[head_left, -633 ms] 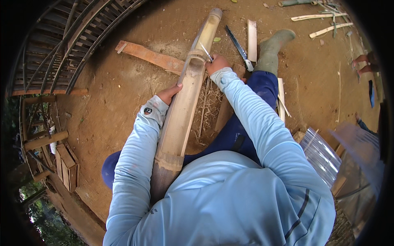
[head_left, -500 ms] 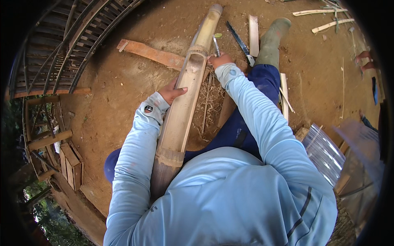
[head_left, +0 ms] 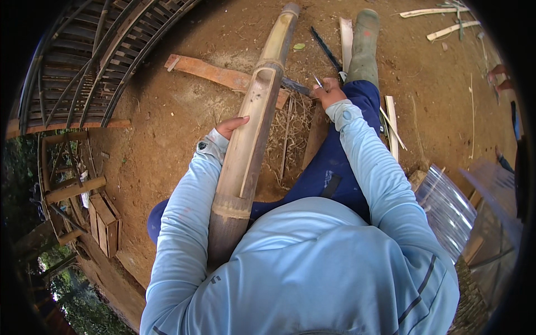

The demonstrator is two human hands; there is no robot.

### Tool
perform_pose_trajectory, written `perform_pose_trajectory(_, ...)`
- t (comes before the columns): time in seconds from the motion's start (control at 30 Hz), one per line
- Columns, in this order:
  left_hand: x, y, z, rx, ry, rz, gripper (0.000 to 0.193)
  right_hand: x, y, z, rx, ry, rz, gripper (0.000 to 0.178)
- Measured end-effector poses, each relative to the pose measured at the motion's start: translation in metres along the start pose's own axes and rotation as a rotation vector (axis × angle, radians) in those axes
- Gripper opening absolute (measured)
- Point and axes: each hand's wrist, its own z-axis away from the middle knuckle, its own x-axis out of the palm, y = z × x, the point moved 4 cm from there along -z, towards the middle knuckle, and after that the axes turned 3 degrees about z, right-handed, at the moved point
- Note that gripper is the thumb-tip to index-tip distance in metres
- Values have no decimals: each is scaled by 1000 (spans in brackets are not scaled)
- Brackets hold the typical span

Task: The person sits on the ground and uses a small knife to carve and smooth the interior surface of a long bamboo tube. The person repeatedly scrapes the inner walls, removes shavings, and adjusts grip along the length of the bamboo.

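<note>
A thick bamboo pole [head_left: 231, 178] lies slanted from beside my left hip to the far middle, a long opening cut in its side. My left hand [head_left: 231, 127] grips its left side, thumb on top and fingers hidden beneath. Right of the pole, my right hand [head_left: 331, 95] is closed with a slim silver pointed tool [head_left: 318, 82] sticking up from the fingers; its exact kind is unclear. A dark flat blade [head_left: 296, 86] runs from the pole's edge to that hand. I cannot tell whether the hand also grips it.
A saw [head_left: 326, 50] and a pale bamboo strip [head_left: 346, 42] lie beside my right boot [head_left: 365, 53]. An orange-brown board [head_left: 206, 72] passes under the pole. Shavings [head_left: 285, 139] cover the ground beside it. Slatted bamboo [head_left: 84, 61] stands far left, a clear corrugated sheet [head_left: 446, 204] at right.
My right hand has moved away from the pole, to the right and slightly down, with the slim tool. The pole has rolled a little, its opening turning rightward. The dark blade now shows.
</note>
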Motion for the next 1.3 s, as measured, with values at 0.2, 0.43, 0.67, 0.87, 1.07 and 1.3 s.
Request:
perform_pose_trajectory(0.2, 8, 5, 7, 5, 69, -6, 48, 5, -14, 21, 86, -176, -140, 36)
perform_pose_trajectory(0.43, 9, 2, 5, 3, 58, 7, 47, 1, -53, 65, 142, -367, -505, 26)
perform_pose_trajectory(0.67, 9, 0, 2, 18, -47, -47, 63, 8, -66, 84, 82, -426, -541, 30)
perform_pose_trajectory(0.87, 7, -4, 1, 0, -137, -18, 68, 2, -105, 123, 67, -475, -657, 31)
perform_pose_trajectory(1.07, -5, -6, -3, -35, -31, -31, 66, 7, -106, 140, 20, -532, -632, 30)
perform_pose_trajectory(1.3, -1, -1, 0, -19, -2, -26, 63, 11, -107, 147, 2, -570, -625, 27)
